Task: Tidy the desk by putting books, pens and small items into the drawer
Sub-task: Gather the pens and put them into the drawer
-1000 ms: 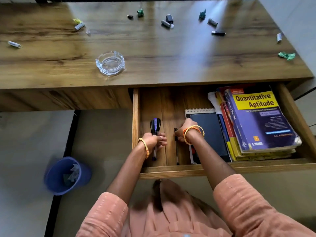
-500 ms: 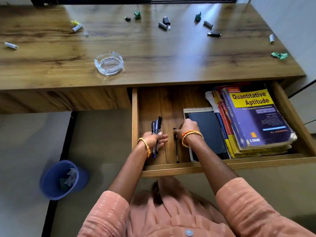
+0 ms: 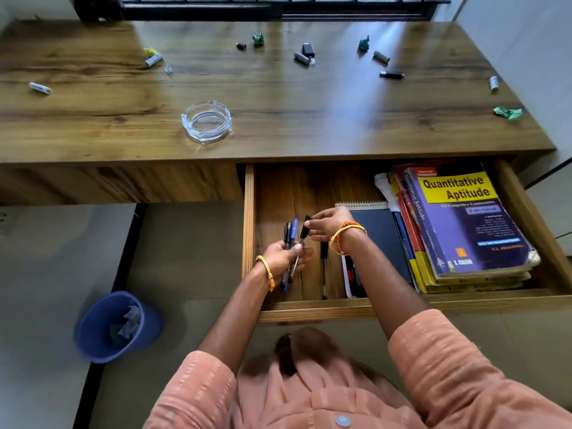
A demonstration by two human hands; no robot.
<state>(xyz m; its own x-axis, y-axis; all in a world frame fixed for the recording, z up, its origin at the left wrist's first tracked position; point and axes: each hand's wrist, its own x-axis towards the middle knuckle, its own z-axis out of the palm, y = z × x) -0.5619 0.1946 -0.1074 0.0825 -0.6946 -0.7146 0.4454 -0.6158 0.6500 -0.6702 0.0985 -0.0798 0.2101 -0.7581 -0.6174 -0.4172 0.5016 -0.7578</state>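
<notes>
left hand [image 3: 280,258] holds pens [image 3: 290,239] | right hand [image 3: 329,223] pinches one

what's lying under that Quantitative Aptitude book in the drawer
The Quantitative Aptitude book tops a stack of books: red and yellow edges show beneath. Their covers and titles are hidden.

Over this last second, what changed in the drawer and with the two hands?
The right hand left the pen lying on the drawer floor and moved up and left to pinch the top of a black pen in the bunch of pens gripped by the left hand. The books and the desktop items stayed put.
</notes>
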